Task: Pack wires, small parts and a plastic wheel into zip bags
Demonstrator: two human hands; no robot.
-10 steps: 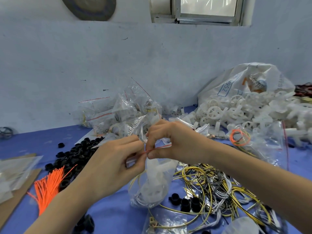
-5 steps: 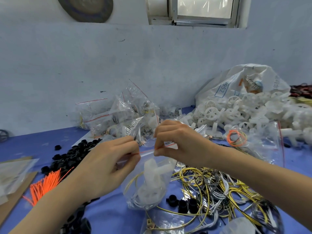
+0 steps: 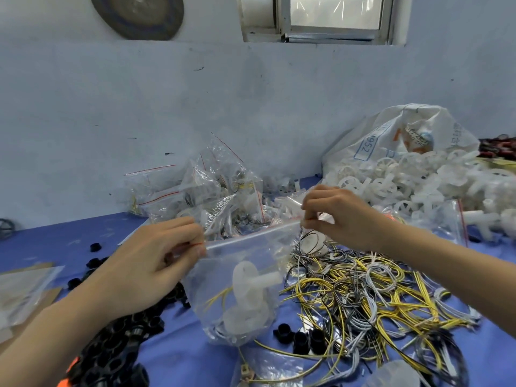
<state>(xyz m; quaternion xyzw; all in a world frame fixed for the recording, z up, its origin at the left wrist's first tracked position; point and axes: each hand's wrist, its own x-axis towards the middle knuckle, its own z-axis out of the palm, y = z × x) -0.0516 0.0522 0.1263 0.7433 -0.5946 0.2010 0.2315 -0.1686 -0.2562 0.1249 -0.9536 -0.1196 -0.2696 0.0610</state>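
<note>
Pinching the zip bag [image 3: 237, 289] top taut: left hand [image 3: 156, 258] and right hand [image 3: 335, 216].

**Location: small-parts packing workshop**

The setting is a workshop for sorting and bagging components. A blue-covered counter [image 3: 173, 356] stands against a scuffed, pale painted wall [image 3: 139, 107] below a small metal-framed window [image 3: 335, 15]. Bulk stock covers the counter: a heap of white plastic wheels [image 3: 413, 185] spilling from a printed sack [image 3: 399, 135], tangled wires [image 3: 371, 291], loose black caps [image 3: 122, 342], and filled zip bags [image 3: 201, 191].
</note>
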